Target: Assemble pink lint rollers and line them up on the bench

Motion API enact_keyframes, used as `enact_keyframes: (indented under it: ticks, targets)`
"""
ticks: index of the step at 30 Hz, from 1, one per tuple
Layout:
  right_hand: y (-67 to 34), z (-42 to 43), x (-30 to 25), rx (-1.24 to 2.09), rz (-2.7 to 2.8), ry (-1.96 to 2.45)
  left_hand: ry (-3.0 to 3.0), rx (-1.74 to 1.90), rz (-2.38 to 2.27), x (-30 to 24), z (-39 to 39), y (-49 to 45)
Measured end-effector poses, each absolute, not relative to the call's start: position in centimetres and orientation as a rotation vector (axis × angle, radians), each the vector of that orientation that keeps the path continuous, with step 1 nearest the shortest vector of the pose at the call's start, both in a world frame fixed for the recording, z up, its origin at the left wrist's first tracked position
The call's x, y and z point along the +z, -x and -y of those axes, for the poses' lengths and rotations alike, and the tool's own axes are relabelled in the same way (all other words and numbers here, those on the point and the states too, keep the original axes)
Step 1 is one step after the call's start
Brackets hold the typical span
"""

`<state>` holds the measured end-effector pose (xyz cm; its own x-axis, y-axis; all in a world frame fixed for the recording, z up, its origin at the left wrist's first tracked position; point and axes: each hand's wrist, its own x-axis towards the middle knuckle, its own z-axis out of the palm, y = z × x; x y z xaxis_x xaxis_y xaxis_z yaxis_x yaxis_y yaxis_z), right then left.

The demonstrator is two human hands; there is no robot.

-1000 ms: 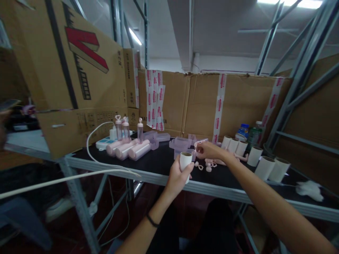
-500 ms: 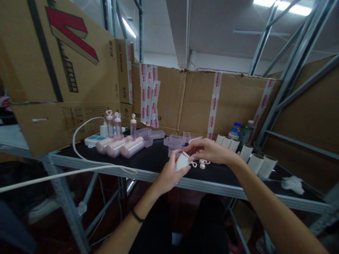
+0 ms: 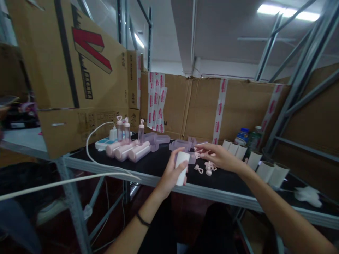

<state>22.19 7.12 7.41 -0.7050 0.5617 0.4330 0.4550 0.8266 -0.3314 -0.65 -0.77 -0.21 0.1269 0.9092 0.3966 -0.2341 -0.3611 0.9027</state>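
My left hand (image 3: pixel 171 175) is closed round a white paper roll (image 3: pixel 181 167), held upright over the front edge of the black table top (image 3: pixel 159 163). My right hand (image 3: pixel 215 156) reaches over the table just right of the roll, its fingers partly stretched above several small pink handle pieces (image 3: pixel 209 167); whether it grips one is unclear. Pale purple clear plastic cases (image 3: pixel 182 145) lie right behind both hands.
Three finished pink rollers (image 3: pixel 127 151) lie at the left with upright pink handles behind them, a white power strip (image 3: pixel 104 142) and cable beside them. White rolls (image 3: pixel 265 169) and bottles (image 3: pixel 247 136) stand at the right. Taped cardboard boxes (image 3: pixel 201 106) wall the back; white fluff (image 3: pixel 307 195) lies far right.
My right hand has left the top of the roll and moved right over the pink pieces. My left hand has turned the roll upright and kept hold of it.
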Motion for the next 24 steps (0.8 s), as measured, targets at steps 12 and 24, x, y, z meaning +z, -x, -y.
enact_keyframes:
  ticks: [12, 24]
  targets:
    - [-19.5, -21.0, 2.4, -0.15, 2.723, 1.052, -1.27, 1.596, -0.839, -0.7, -0.2, 1.7]
    - [-19.3, -19.4, 3.1, -0.064, 2.414, 1.199, -1.061, 1.673, -0.718, -0.4, 0.6, 1.7]
